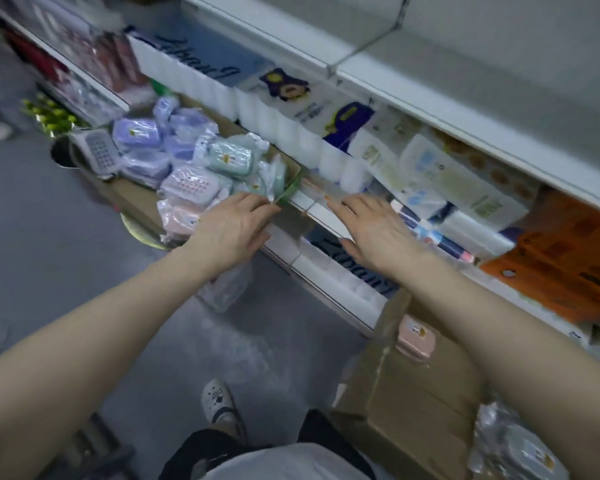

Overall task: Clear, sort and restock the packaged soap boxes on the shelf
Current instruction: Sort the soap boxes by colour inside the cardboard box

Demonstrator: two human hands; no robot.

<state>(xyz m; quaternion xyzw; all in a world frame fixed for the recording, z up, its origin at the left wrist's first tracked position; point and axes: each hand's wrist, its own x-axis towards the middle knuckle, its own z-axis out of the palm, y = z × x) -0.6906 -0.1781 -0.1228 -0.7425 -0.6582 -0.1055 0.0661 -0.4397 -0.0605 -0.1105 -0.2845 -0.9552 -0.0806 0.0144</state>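
Note:
Wrapped soap boxes in purple [137,132], green [230,156] and pink [189,184] lie heaped in an open cardboard carton [125,199] at the left. My left hand [232,225] reaches to the carton's near corner, fingers stretched toward the plastic wrap of a green box [274,178]; whether it pinches the wrap is unclear. My right hand [371,226] hovers flat, fingers straight, over the white shelf edge [312,206]. A single pink soap box [415,337] lies on a second cardboard carton [406,386] at the lower right.
Packs of paper rolls [281,123] and tissue packs [440,174] fill the shelf. Orange boxes [565,258] sit to the right. A wrapped grey item [520,448] lies at the bottom right. My foot [219,400] stands on grey floor.

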